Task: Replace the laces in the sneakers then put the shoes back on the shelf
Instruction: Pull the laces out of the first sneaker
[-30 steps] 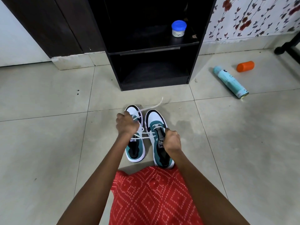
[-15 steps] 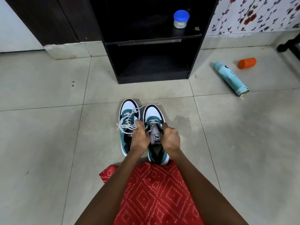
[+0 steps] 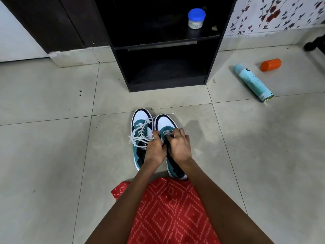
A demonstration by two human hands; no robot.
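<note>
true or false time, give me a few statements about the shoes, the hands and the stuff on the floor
1. The left hand and the right hand both hold the right sneaker. True.
2. The spray can stands upright. False: it lies on its side on the floor.
3. The blue-lidded jar sits on the shelf. True.
4. The orange cap is fitted on the spray can. False: it lies apart from it.
5. Loose white lace lies over the left sneaker. True.
</note>
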